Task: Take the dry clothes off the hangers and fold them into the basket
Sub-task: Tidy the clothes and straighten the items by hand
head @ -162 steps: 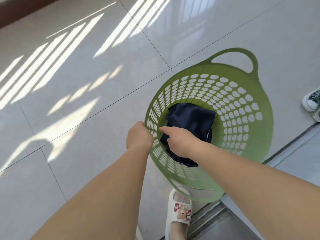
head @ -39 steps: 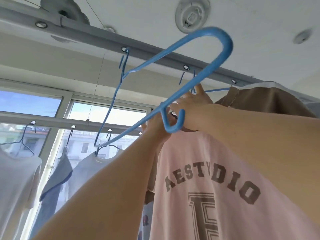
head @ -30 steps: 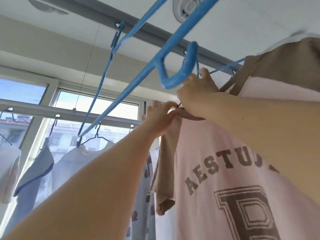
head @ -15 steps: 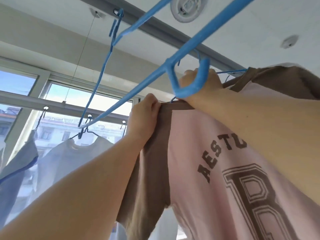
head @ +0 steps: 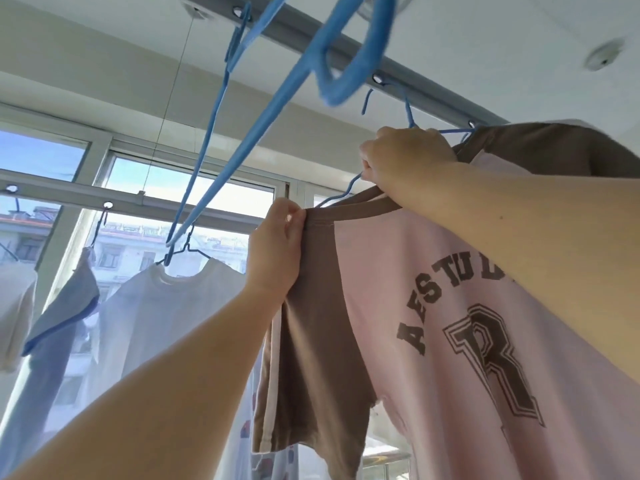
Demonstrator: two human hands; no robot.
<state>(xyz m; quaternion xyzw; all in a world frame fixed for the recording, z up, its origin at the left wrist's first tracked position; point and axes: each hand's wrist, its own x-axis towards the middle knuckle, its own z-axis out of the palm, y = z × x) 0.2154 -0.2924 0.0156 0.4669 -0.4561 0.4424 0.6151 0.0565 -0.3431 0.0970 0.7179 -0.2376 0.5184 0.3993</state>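
Note:
A pink T-shirt [head: 433,289] with brown sleeves and brown lettering hangs from a thin blue hanger [head: 337,195] on the grey ceiling rail [head: 433,81]. My left hand [head: 275,251] pinches the brown collar at the left shoulder. My right hand [head: 403,157] grips the hanger's wire at the neck opening, just above the collar. The hanger's left arm pokes out of the neck, bare. The basket is out of view.
An empty thick blue hanger [head: 311,60] swings close overhead from the rail. On a farther rail by the window hang a white T-shirt [head: 166,306], a blue garment [head: 59,323] and another pale shirt [head: 14,306].
The view swung up from the floor basket to the rail. Over the last second my left hand pulled the brown shoulder off the hanger's left arm, while my right hand stayed on the hanger.

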